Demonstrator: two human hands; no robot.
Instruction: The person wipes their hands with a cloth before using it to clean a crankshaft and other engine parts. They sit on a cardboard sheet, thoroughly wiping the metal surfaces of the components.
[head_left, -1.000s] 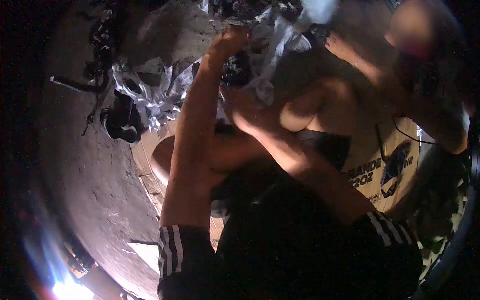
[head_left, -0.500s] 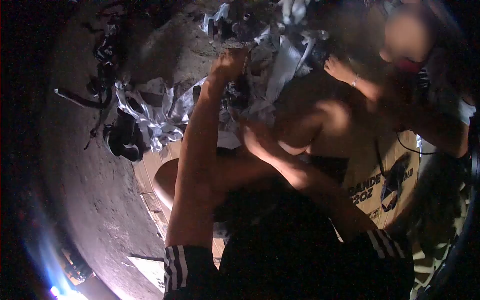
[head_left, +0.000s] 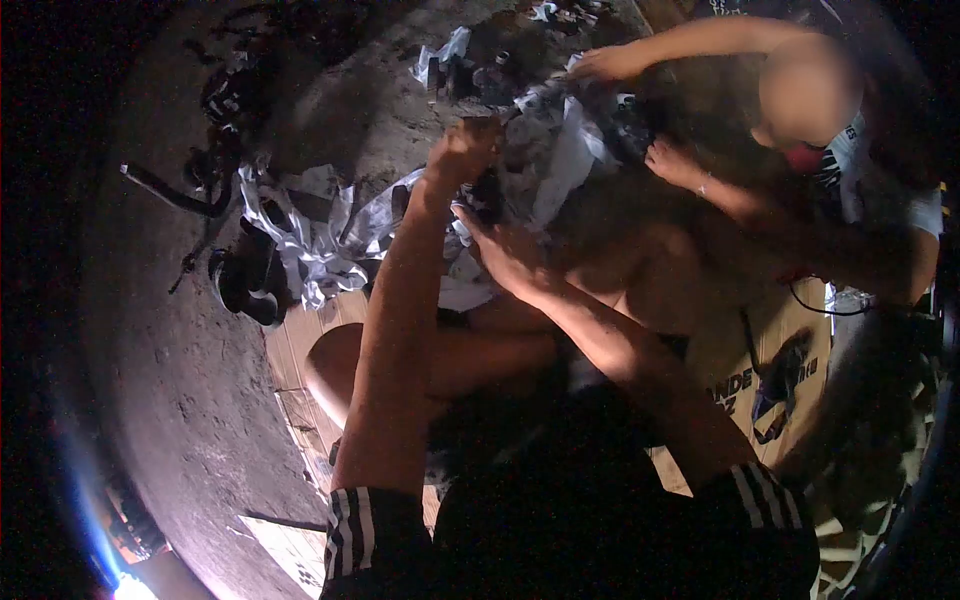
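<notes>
My left hand (head_left: 466, 148) is closed, with its fingers curled toward a dark area above the scraps. What it holds is too dark to make out. Just below it, my right hand (head_left: 508, 255) reaches up, its fingers closed against a small dark piece (head_left: 484, 198) between the two hands. Crumpled white strips (head_left: 300, 240) lie to the left of my forearms. A larger white sheet (head_left: 568, 165) rests just right of my hands, beside the other person's bent leg.
Another person's hands (head_left: 612, 64) (head_left: 675, 165) are at the upper right, near a dark object. Black straps (head_left: 245, 290) and a dark bar (head_left: 165, 190) lie on the grey floor (head_left: 170, 380) at left. Printed cardboard (head_left: 720, 350) lies at right, with a dark strap (head_left: 780, 385) on it.
My left hand has moved slightly down, closer to my right hand. The other person's far arm now stretches out to the pile, and their head has shifted a little lower.
</notes>
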